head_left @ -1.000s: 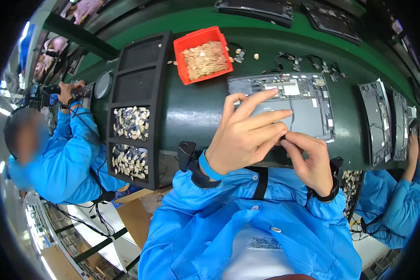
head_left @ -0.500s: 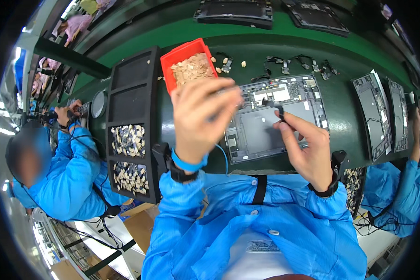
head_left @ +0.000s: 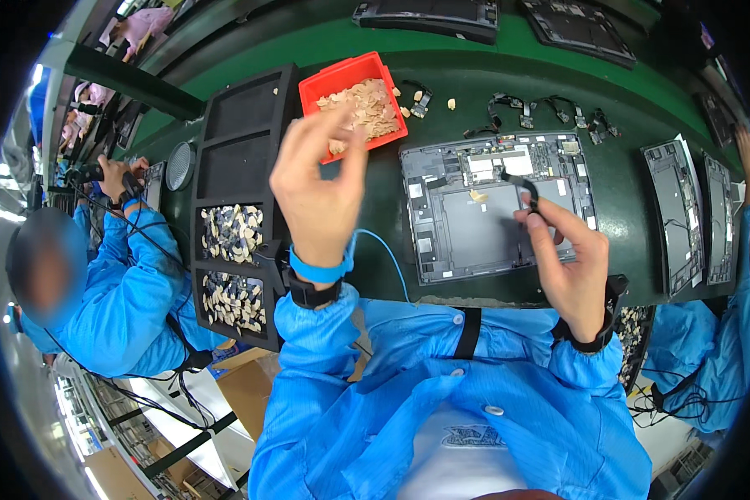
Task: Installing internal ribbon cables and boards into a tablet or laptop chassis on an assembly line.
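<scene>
My right hand (head_left: 571,258) pinches a short black flex cable (head_left: 531,193) between thumb and fingers. The cable's flat end hangs over an opened tablet-like device (head_left: 483,237), whose circuit boards and grey inner panel show. One small tan piece (head_left: 477,196) appears over that panel. My left hand (head_left: 321,187) is raised in front of the near side of a red bin (head_left: 312,87), which holds a heap of tan flat pieces (head_left: 375,107). Motion smears the left fingertips, so I cannot make out whether anything is between them.
A black compartment tray (head_left: 240,221) stands at the left, two compartments filled with tan and black bits. Several black flex cables (head_left: 512,108) lie beyond the device. More opened devices (head_left: 675,217) lean at the right. Co-workers in blue sleeves (head_left: 121,321) sit on either side.
My left hand has moved left, from above the device to beside the red bin. A tan piece now shows over the device. My right hand keeps the cable, a little lower and farther right.
</scene>
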Available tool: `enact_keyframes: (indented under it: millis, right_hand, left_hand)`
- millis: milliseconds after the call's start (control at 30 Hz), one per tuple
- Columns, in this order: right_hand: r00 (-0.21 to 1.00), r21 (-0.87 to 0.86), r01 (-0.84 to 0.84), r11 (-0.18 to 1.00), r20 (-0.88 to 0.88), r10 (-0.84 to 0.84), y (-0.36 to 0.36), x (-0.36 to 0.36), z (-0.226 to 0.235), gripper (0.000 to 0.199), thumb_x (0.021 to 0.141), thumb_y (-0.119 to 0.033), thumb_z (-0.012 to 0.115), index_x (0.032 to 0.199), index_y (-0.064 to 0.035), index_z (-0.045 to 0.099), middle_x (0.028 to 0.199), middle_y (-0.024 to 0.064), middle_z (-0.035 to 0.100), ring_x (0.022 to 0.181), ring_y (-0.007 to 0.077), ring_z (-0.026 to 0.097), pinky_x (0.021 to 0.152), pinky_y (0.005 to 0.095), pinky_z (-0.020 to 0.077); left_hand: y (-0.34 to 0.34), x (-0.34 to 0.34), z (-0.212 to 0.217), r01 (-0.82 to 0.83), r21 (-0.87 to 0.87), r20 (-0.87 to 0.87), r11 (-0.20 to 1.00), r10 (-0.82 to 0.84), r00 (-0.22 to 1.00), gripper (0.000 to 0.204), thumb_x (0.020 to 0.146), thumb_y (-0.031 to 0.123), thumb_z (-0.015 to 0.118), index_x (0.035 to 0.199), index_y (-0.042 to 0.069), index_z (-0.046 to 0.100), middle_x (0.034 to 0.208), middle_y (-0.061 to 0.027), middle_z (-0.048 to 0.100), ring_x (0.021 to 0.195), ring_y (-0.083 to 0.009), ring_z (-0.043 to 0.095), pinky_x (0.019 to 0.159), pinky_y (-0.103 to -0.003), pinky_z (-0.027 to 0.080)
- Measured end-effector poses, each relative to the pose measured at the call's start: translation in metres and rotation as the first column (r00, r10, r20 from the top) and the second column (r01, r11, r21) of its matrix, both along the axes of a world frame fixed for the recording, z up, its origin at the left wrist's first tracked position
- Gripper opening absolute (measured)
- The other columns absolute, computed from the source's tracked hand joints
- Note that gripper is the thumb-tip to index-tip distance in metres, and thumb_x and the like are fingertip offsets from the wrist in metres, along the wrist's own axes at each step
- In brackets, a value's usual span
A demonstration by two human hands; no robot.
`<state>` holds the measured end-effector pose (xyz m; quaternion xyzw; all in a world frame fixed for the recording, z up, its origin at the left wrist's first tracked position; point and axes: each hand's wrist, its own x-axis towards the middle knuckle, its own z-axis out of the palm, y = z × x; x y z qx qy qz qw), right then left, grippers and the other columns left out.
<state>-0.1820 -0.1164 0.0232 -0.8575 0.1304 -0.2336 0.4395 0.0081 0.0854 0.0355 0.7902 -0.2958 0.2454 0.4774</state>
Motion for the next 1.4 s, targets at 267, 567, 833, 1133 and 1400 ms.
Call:
enact_keyframes:
  millis: [267,567,833,1133,1400]
  right_hand:
    - [0.991,0.152,0.133,0.979,0.0,-0.135,-0.019,-0.014,-0.016,0.022,0.098,-0.004,0.067,0.117,0.0028,0.074,0.096,0.0094,0.08,0.073,0.0054,0.059,0.065,0.0238,0.0467]
    - [0.988,0.201,0.144,0.969,0.023,-0.152,-0.024,-0.022,-0.018,0.022,0.099,-0.004,0.067,0.118,0.0034,0.074,0.096,0.0107,0.08,0.077,0.0065,0.062,0.07,0.023,0.0482]
    - [0.977,0.205,0.19,0.96,0.059,-0.206,-0.027,-0.027,-0.019,0.022,0.095,0.001,0.068,0.116,0.0022,0.074,0.1,0.013,0.078,0.083,0.0149,0.07,0.079,0.0288,0.0534]
    - [0.988,0.346,-0.113,0.932,0.139,0.069,-0.013,-0.028,-0.006,0.028,0.092,-0.001,0.071,0.12,0.0022,0.073,0.113,0.016,0.076,0.1,0.0241,0.071,0.09,0.0346,0.0543]
    - [0.977,0.57,0.046,0.821,0.146,-0.157,-0.037,-0.031,-0.014,0.021,0.102,-0.005,0.064,0.118,0.0047,0.074,0.092,0.0096,0.075,0.088,0.0127,0.068,0.08,0.0269,0.0546]
  left_hand:
    - [-0.034,-0.032,-0.033,0.389,0.376,-0.117,0.841,-0.373,0.92,0.024,0.078,0.021,0.085,0.098,0.011,0.081,0.097,-0.0019,0.07,0.088,-0.023,0.064,0.076,-0.037,0.049]
    - [-0.05,-0.033,-0.045,0.372,0.498,-0.062,0.783,-0.396,0.916,0.017,0.081,0.026,0.081,0.097,0.019,0.081,0.096,0.0051,0.066,0.089,-0.017,0.061,0.077,-0.035,0.044]
    - [-0.047,-0.049,-0.032,0.271,0.384,0.028,0.882,-0.305,0.952,0.011,0.083,0.016,0.083,0.091,0.01,0.081,0.091,0.0007,0.074,0.081,-0.0152,0.066,0.072,-0.031,0.046]
    - [-0.061,-0.101,-0.003,0.569,-0.067,-0.661,0.82,-0.463,0.59,0.013,0.096,0.009,0.072,0.094,-0.002,0.079,0.07,-0.009,0.072,0.062,-0.0087,0.063,0.055,-0.028,0.046]
    - [-0.088,-0.088,0.0,0.662,0.359,-0.354,0.658,-0.56,0.749,0.035,0.092,0.032,0.075,0.119,0.009,0.073,0.096,-0.0145,0.072,0.091,-0.0317,0.068,0.083,-0.044,0.047]
